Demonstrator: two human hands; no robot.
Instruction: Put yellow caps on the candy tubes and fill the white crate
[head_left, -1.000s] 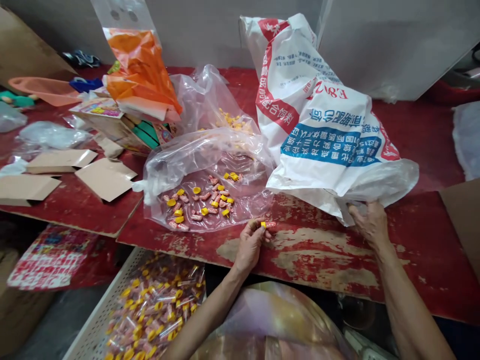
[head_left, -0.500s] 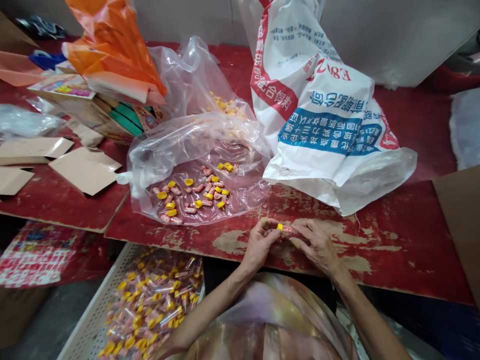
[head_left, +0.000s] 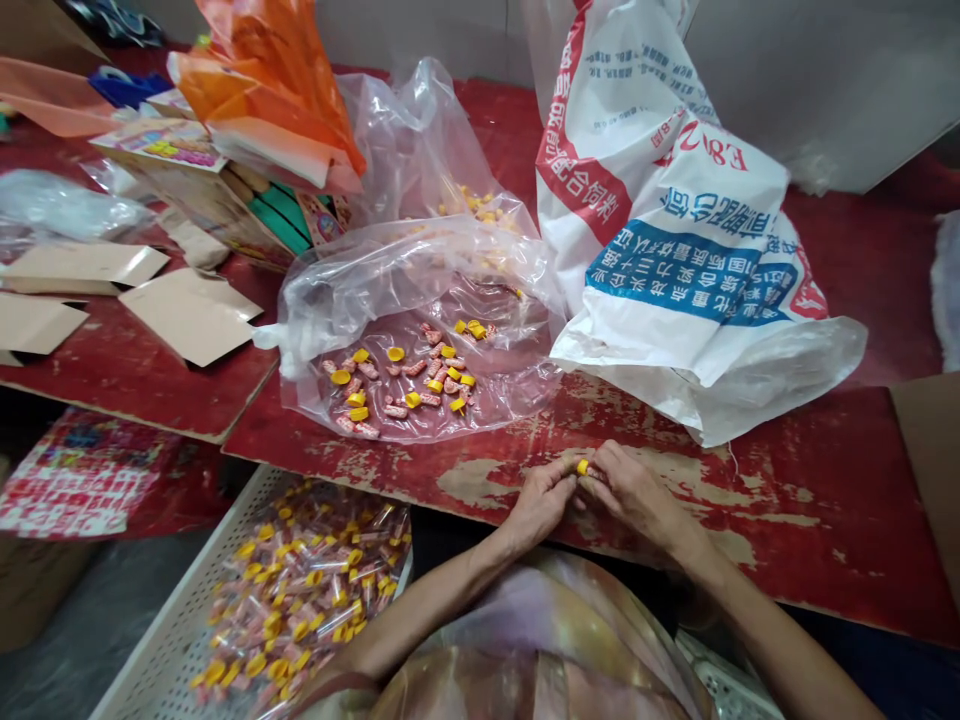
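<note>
My left hand (head_left: 541,498) and my right hand (head_left: 634,490) meet over the front edge of the table, both with fingers closed in a pinch. Between them shows a small yellow cap (head_left: 583,467), with a bit of a red-and-white wrapped piece beside it. My left fingertips hold the cap side, and my right fingers cover most of the wrapped piece. Beyond my hands, a clear plastic bag (head_left: 517,395) lies spread on the table, bearing loose yellow caps (head_left: 395,354) and small red-and-white wrapped pieces (head_left: 395,410).
Below the table, left of my lap, a white perforated crate (head_left: 176,590) holds many clear tubes with yellow caps. A printed white sack (head_left: 667,210) stands at the back right. An orange bag (head_left: 277,90), an open carton (head_left: 172,185) and flat cardboard (head_left: 191,315) occupy the left.
My hands have drawn closer together, and my right fingers now cover more of the wrapped piece. The whole view has shifted slightly, so most things appear further right.
</note>
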